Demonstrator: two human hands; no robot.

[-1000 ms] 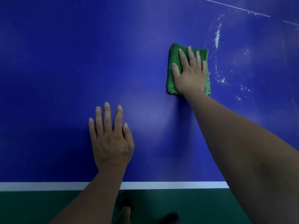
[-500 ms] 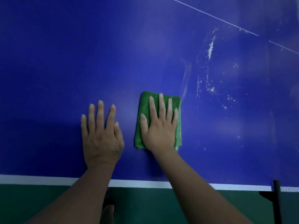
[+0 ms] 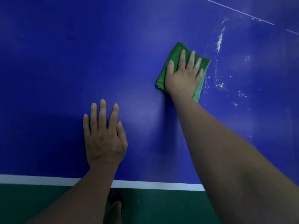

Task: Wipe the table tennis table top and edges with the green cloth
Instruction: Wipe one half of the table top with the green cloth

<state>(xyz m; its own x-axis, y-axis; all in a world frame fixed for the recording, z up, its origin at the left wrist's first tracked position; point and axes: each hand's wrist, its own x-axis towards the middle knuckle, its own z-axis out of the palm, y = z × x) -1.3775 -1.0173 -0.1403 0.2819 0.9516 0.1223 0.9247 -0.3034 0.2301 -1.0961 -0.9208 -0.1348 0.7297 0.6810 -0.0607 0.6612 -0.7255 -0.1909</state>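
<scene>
Table tennis table top (image 3: pixel 64 78): blue, filling most of the view, its white edge line (image 3: pixel 48 179) running along the near side.
Green cloth (image 3: pixel 178 50): folded, lying flat on the top right of centre, well in from the edge.
Right hand (image 3: pixel 182 78): pressing on the cloth with fingers straight and slightly spread, gripping nothing.
Left hand (image 3: pixel 103 139): lying flat on bare top near the edge, fingers extended, holding nothing.
White residue (image 3: pixel 220 41): streaks and specks sitting just right of the cloth, uncovered.
Thin white line (image 3: pixel 237 11): crossing the far right corner.
Green floor (image 3: pixel 32 204) and a foot (image 3: pixel 115 207): showing below the edge.
Change: half a second ago the cloth was lying just beside the left hand; it is now sitting farther out and rightward, next to the residue. The left hand is staying planted.
</scene>
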